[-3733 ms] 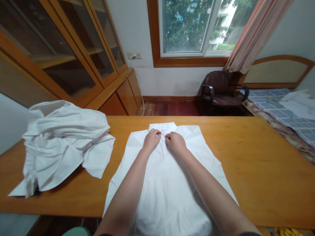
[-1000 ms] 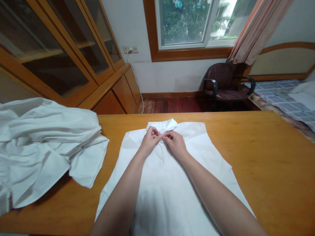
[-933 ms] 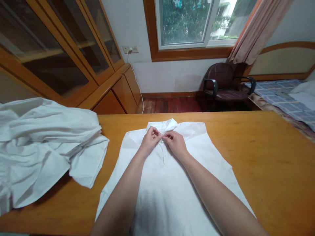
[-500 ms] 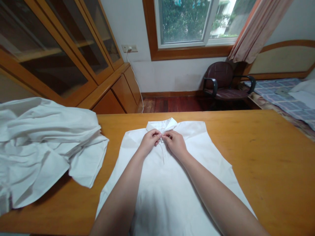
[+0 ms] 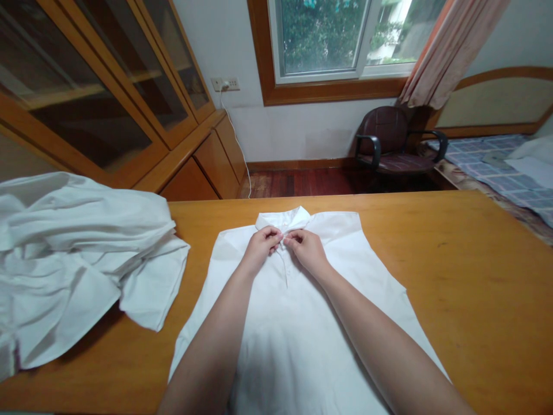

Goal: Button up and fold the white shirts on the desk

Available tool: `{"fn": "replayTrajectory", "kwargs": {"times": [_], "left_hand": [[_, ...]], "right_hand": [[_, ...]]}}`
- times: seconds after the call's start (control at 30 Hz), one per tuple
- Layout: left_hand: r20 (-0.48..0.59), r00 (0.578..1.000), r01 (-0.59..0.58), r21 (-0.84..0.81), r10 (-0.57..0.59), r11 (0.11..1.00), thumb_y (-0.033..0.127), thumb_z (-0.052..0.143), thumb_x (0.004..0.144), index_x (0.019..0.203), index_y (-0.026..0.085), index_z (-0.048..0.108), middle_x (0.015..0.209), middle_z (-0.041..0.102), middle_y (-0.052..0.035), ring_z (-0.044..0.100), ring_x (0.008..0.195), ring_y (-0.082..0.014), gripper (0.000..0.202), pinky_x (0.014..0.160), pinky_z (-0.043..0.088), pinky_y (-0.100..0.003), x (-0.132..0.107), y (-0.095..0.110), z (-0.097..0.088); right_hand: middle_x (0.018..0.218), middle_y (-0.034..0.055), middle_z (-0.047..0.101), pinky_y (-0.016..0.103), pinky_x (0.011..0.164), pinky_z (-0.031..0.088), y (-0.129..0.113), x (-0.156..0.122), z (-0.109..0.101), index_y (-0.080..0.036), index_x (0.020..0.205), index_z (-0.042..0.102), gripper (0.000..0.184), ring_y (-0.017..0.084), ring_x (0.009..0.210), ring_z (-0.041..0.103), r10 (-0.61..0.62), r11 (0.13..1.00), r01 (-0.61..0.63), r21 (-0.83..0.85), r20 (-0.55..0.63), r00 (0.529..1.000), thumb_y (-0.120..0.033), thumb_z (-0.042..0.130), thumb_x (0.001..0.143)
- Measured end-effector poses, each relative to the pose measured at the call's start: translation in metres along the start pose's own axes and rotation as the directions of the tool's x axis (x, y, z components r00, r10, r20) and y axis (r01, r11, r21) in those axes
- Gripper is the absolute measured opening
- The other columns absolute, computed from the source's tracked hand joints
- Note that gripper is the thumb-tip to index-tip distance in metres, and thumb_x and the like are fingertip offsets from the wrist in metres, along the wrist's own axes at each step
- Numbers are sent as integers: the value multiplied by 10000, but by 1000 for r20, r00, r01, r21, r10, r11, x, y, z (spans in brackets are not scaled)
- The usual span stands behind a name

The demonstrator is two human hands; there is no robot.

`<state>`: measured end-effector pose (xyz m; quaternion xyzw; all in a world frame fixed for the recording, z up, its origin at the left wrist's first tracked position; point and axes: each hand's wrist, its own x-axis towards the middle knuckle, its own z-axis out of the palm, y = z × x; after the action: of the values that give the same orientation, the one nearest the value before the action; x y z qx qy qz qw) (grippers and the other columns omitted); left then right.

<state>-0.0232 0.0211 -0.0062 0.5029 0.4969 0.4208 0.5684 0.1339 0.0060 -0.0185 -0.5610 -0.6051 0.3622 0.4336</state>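
A white collared shirt (image 5: pixel 294 323) lies spread on the wooden table, its collar (image 5: pixel 283 219) toward the far edge. Just below the collar, my left hand (image 5: pixel 262 245) pinches the front opening of the shirt. My right hand (image 5: pixel 306 248) pinches the same spot from the other side, and the fingertips of both hands nearly meet. Whether a button sits between the fingers is too small to make out. Below my hands, a short stretch of the placket gapes slightly. My forearms cover parts of the shirt's front.
A heap of crumpled white cloth (image 5: pixel 86 253) lies at the left of the wooden table (image 5: pixel 484 300). Beyond the table are a glass-door cabinet (image 5: pixel 129 86), a dark red armchair (image 5: pixel 389 138) and a bed (image 5: pixel 496 164). A white cable (image 5: pixel 235 132) hangs from a wall socket.
Both hands stay at the shirt's front below the collar, with only slight finger movement. The whole view has shifted very slightly.
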Motion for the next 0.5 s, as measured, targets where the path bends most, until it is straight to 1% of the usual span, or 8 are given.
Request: {"fn": "replayTrajectory", "kwargs": {"times": [0.27,0.5], "left_hand": [[-21,999,-48,27,49,998,390,757,693,801,149,639,546,524,39,412,453,-64,289,429,276,-180,-1,1,0],[1,995,-96,77,96,992,407,735,723,799,149,671,582,535,27,435,478,-72,277,455,328,-195,-3,5,0]], "right_hand": [[713,3,714,242,611,420,1,2,0,-191,799,743,156,152,641,609,104,993,-106,61,29,994,-325,666,777],[722,7,722,248,611,417,-4,0,-2,-196,781,744,164,161,657,616,105,994,-106,42,8,994,-333,653,783]]}}
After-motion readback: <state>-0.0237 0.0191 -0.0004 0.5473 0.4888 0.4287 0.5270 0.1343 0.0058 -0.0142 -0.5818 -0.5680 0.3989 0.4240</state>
